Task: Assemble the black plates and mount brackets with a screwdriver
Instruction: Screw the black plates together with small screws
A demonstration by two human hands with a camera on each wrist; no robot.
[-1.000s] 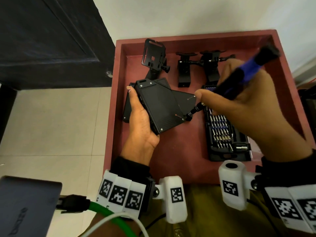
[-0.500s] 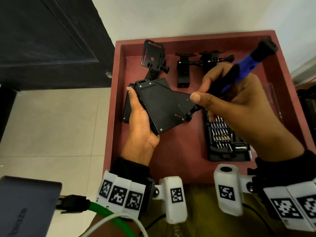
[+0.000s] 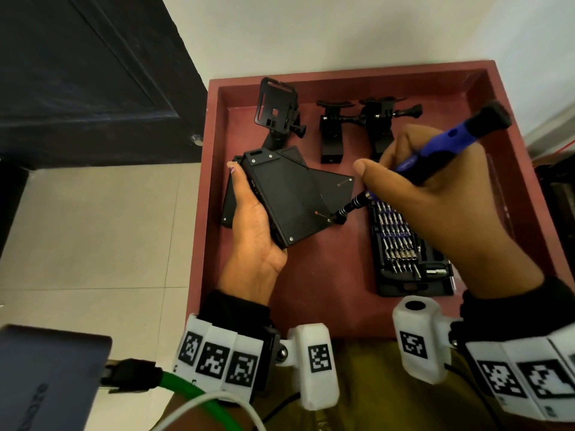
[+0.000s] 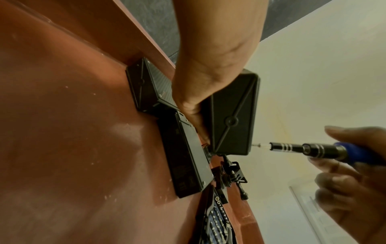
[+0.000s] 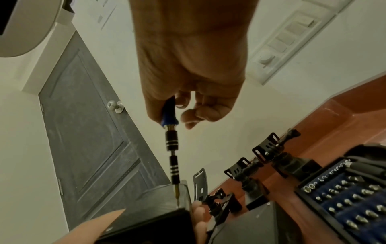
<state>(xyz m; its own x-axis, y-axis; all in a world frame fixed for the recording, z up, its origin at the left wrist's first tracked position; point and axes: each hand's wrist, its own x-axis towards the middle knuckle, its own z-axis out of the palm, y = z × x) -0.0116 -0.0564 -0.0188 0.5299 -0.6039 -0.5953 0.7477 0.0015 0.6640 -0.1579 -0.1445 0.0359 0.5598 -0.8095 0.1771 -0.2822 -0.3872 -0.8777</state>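
Head view: left hand (image 3: 253, 231) grips black plate (image 3: 287, 197) above red tray (image 3: 311, 290); right hand (image 3: 435, 200) clasps screwdriver (image 3: 429, 160), tip at plate corner. Left wrist view: bit touching plate (image 4: 231, 115) edge. Right wrist view: fingers (image 5: 200, 113) wrapped round blue handle (image 5: 169, 113); mount brackets (image 5: 261, 165) in tray.

A room in a home, it seems: a dark panelled door (image 5: 87, 148) with a round knob (image 5: 114, 105), pale floor tiles (image 3: 93, 231) on the left, plain white walls (image 3: 311, 32), and a household switch panel (image 5: 286, 44) on the right wall.
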